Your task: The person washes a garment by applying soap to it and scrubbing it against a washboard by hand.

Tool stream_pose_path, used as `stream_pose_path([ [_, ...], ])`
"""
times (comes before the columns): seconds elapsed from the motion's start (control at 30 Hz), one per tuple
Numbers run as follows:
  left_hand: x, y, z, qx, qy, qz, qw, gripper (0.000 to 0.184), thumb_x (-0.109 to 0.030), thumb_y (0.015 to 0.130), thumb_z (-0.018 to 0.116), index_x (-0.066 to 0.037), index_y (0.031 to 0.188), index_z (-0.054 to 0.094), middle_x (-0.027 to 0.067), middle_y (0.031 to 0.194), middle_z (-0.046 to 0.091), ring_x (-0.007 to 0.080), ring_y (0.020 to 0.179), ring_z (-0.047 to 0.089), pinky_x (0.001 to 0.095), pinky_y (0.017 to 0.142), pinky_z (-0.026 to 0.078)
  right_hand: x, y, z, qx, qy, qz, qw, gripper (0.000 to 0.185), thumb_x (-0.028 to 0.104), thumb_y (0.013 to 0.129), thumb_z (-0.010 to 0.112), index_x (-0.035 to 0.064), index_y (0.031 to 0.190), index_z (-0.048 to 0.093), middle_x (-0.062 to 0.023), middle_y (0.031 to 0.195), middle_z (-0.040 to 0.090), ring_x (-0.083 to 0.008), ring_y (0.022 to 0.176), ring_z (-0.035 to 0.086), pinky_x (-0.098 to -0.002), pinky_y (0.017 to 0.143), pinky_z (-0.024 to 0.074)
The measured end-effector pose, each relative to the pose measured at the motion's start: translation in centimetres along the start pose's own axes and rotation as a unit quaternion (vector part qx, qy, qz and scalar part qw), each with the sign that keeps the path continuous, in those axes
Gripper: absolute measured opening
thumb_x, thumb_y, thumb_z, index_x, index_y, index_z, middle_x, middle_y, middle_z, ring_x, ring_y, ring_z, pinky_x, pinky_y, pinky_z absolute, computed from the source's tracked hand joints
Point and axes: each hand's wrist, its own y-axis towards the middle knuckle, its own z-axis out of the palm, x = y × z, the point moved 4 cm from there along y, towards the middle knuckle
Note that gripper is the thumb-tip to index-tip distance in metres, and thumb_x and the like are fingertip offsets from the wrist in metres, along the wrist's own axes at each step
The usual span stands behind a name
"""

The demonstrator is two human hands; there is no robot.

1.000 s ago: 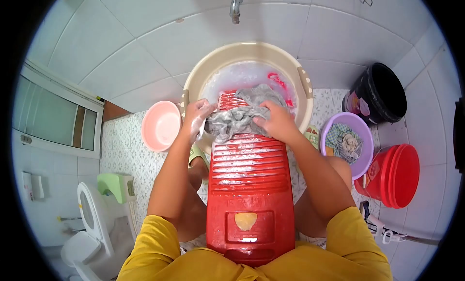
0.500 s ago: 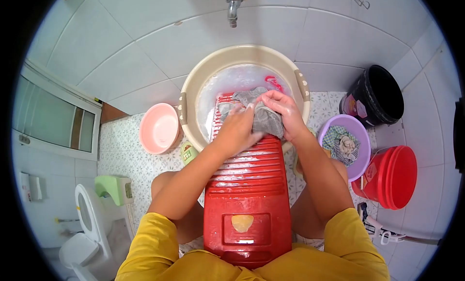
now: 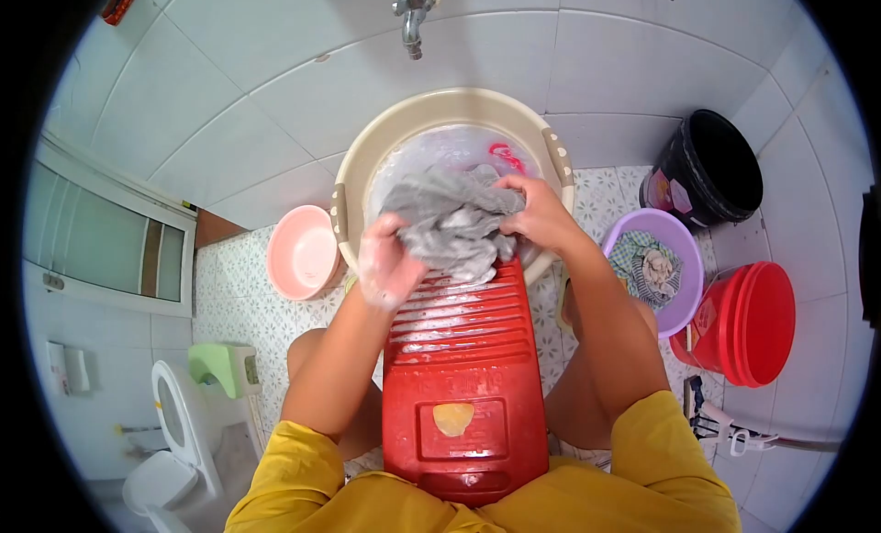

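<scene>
A wet grey cloth (image 3: 454, 221) is spread between my hands over the top of a red ridged washboard (image 3: 463, 349). My left hand (image 3: 387, 262), wet with suds, is at the cloth's left edge with its fingers curled against it. On the right, my right hand (image 3: 534, 212) grips the cloth between thumb and fingers. The washboard leans into a large beige basin (image 3: 353, 179) of soapy water, where a pink-red item (image 3: 507, 157) floats. A yellowish piece (image 3: 452, 419) lies in the washboard's lower recess.
A pink basin (image 3: 303, 253) stands left of the large basin. To the right are a purple basin (image 3: 695, 267) with clothes, a black bucket (image 3: 702, 175) and a red bucket (image 3: 748, 326). A tap (image 3: 413, 23) juts from the wall above. A green stool (image 3: 223, 370) and a toilet are at left.
The cloth was bunched under both hands on the washboard; now it is lifted and opened out. My left hand has moved left and my right hand slightly down. The view has shifted a little.
</scene>
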Motion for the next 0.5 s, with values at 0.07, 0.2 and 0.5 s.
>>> stream_pose_path([
  [0.07,0.2,-1.5,-3.6,-0.021,-0.069,0.007,0.997,0.053,-0.005,0.077,0.045,0.006,0.128,0.044,0.0204,0.131,0.05,0.035,0.121,0.047,0.0481,0.105,0.036,0.4,-0.2,0.0,-0.001,0.054,0.026,0.998,0.043,0.006,0.062,0.073,0.0054,0.103,0.06,-0.011,0.09,0.065,-0.0205,0.086,0.061,-0.0311,0.077,0.0472],
  [0.2,0.0,-3.5,-7.1,-0.124,-0.07,-0.004,0.99,0.055,-0.009,0.073,0.047,0.004,0.127,0.047,0.0195,0.13,0.051,0.0361,0.12,0.047,0.0501,0.107,0.031,2.7,-1.2,1.3,0.015,0.06,0.005,0.998,0.042,0.01,0.062,0.075,0.0039,0.101,0.06,-0.0133,0.102,0.064,-0.0245,0.101,0.06,-0.0329,0.083,0.046],
  [0.5,0.0,-3.9,-6.8,-0.067,-0.061,0.006,0.996,0.055,-0.007,0.066,0.05,0.004,0.12,0.052,0.0177,0.121,0.057,0.0334,0.115,0.051,0.0454,0.104,0.037,0.2,-0.6,0.7,-0.053,-0.343,0.058,0.936,0.038,0.01,0.067,0.067,0.0006,0.103,0.059,-0.0201,0.103,0.062,-0.0357,0.1,0.059,-0.0421,0.087,0.0464],
])
